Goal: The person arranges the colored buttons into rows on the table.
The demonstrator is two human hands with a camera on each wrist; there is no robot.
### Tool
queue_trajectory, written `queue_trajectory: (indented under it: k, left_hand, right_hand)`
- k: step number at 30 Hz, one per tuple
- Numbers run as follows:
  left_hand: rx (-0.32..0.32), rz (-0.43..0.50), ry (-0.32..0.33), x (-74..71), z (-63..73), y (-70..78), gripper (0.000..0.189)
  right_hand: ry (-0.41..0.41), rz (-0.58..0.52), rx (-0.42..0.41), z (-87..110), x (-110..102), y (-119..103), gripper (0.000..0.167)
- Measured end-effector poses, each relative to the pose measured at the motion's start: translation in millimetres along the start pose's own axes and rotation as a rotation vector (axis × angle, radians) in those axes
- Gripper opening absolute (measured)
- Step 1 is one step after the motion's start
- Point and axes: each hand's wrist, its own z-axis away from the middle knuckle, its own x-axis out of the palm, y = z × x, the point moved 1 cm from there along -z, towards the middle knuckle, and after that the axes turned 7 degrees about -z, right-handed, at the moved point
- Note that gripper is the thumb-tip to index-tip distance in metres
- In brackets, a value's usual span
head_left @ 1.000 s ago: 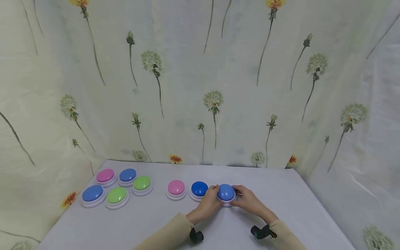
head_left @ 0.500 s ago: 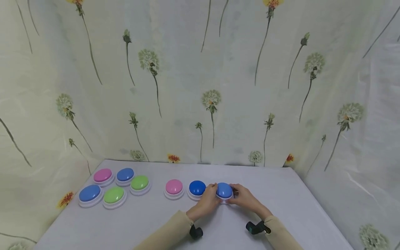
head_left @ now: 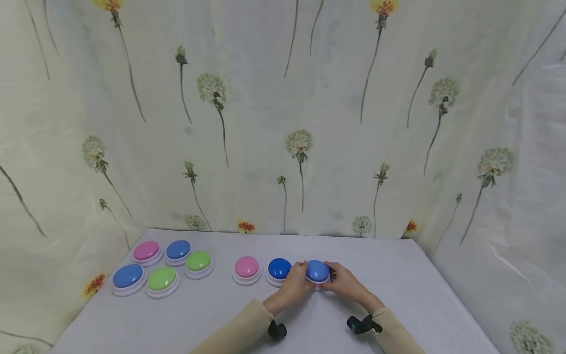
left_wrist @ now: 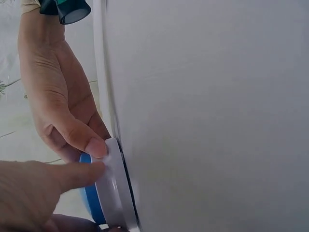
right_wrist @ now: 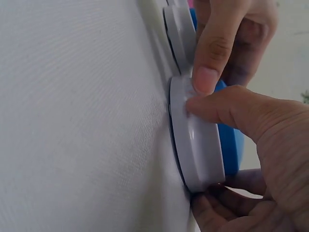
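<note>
Barely anything shifts over the last second: the light-blue domed plastic button (head_left: 317, 271) on its round white base, right of lower centre in the frame, sits slightly higher, nearer level with the glossy dark-blue domed button (head_left: 279, 268) to its left. That suggests a small adjustment of position. The left hand (head_left: 294, 287) and right hand (head_left: 351, 285) both pinch its base from opposite sides. The left hand hides the dark-blue button's edge; whether the bases touch, or the held one lies flat on the white-covered desk (head_left: 132, 324), is unclear.
</note>
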Motion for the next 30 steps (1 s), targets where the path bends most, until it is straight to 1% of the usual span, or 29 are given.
queue_trajectory:
  k: [2, 5, 9, 12, 14, 16, 19, 21, 26, 30]
  left_hand:
    - [0.004, 0.008, 0.008, -1.5, 0.8, -1.0, 0.065]
    - [0.001, 0.033, 0.002, -6.3, 4.3, -1.0, 0.065]
    - [0.006, 0.074, -0.020, -20.3, 13.1, 1.4, 0.062]
    - [0.056, 0.108, -0.036, -35.5, 20.6, 1.6, 0.055]
    - [0.102, 0.138, -0.054, -45.9, 26.2, -0.6, 0.052]
    - [0.132, 0.162, -0.080, -55.6, 32.7, -4.7, 0.050]
    - [0.135, 0.173, -0.115, -68.2, 43.2, -12.5, 0.051]
    - [0.128, 0.162, -0.132, -74.5, 49.5, -18.2, 0.052]
    - [0.116, 0.170, -0.172, -85.6, 60.9, -29.4, 0.055]
    - [0.120, 0.175, -0.185, -93.2, 68.9, -36.5, 0.058]
  right_hand:
    - [-0.006, 0.005, -0.004, -0.4, 0, -1, 0.088]
    - [0.002, 0.026, -0.002, -1.3, 0, -3, 0.097]
    - [0.049, 0.054, -0.018, -1.3, 1, -11, 0.099]
    - [0.078, 0.036, -0.056, 1.7, 3, -24, 0.094]
    - [0.081, 0.010, -0.071, 5.6, 5, -34, 0.091]
    - [0.072, -0.014, -0.082, 10.7, 8, -44, 0.088]
    - [0.045, -0.027, -0.086, 18.8, 13, -55, 0.085]
    - [0.022, -0.022, -0.093, 23.4, 15, -60, 0.084]
    - [-0.022, -0.015, -0.107, 31.7, 19, -69, 0.086]
    - [-0.051, -0.020, -0.122, 34.8, 23, -72, 0.086]
